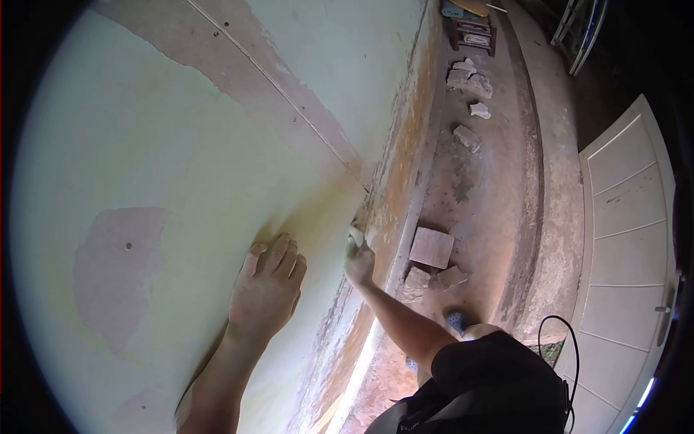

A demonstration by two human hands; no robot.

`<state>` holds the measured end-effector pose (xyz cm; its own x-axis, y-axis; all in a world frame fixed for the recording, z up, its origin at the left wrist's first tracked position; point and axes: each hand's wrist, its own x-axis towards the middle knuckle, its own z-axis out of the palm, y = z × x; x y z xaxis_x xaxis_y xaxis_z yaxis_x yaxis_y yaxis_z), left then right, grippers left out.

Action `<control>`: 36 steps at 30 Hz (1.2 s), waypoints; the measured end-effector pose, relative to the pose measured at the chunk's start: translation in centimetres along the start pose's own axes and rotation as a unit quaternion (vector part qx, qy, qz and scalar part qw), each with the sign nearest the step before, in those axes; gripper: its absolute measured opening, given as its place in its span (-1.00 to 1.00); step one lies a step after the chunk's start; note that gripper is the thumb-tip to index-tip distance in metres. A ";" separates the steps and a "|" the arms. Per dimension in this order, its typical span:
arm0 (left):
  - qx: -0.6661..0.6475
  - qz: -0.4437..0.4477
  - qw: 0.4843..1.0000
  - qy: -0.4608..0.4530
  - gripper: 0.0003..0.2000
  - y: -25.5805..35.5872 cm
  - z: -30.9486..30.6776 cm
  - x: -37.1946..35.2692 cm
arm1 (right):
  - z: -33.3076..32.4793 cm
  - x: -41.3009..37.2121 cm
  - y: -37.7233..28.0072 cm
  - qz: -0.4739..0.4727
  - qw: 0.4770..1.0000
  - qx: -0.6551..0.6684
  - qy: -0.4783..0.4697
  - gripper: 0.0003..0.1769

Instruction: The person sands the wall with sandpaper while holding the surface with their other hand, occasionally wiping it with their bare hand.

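On the pale green wall (pixel 195 166), my left hand (pixel 267 289) lies palm down with its fingers spread, holding nothing. My right hand (pixel 359 262) is closed beside the wall's worn, peeling edge (pixel 405 152). A small pale thing (pixel 356 235) shows at its fingers, too small to make out. A thin joint line (pixel 289 98) runs across a bare greyish strip of the wall down to that edge, just above my right hand. Bare patches (pixel 119 267) with screw heads show to the left of my left hand.
Beyond the edge, the floor (pixel 495 195) holds a square block (pixel 431 247), broken pieces (pixel 452 278) and white rubble (pixel 477 85). A wooden rack (pixel 473 36) stands at the top. A white panelled door (pixel 629 253) is at right, with a black cable (pixel 571 333) near my body.
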<state>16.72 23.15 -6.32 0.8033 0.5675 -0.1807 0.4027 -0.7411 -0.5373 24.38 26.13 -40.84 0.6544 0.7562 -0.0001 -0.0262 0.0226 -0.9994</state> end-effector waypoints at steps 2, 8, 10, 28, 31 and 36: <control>-0.012 -0.002 1.000 0.003 -0.66 -0.1 -0.1 0.0 | 0.0 4.1 1.7 -0.010 1.000 0.005 0.007 -0.72; -0.017 -0.001 1.000 -0.004 -0.62 -0.2 -0.3 -0.1 | -1.7 3.0 0.3 0.089 0.992 -0.037 -0.081 -0.59; -0.012 -0.001 1.000 -0.004 -0.62 -0.1 -0.2 0.0 | -2.3 -2.5 -2.6 0.039 0.988 -0.036 -0.147 -0.52; -0.046 -0.008 0.999 -0.016 -0.63 0.3 -0.1 0.3 | 0.1 -3.2 -4.5 -0.080 0.995 0.059 0.004 -0.60; -0.049 -0.005 0.999 -0.020 -0.63 0.3 0.0 0.3 | 0.6 -4.0 -2.1 -0.097 0.995 0.014 0.018 -0.63; -0.050 0.000 0.999 -0.015 -0.63 0.2 0.7 0.1 | 1.4 5.7 2.0 0.043 0.992 -0.063 0.101 -0.49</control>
<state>16.62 23.32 -6.99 0.7899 0.5776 -0.2061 0.4463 -0.7720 -0.4526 27.04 31.39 -42.80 0.7919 0.6055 -0.0793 -0.0018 -0.1274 -0.9918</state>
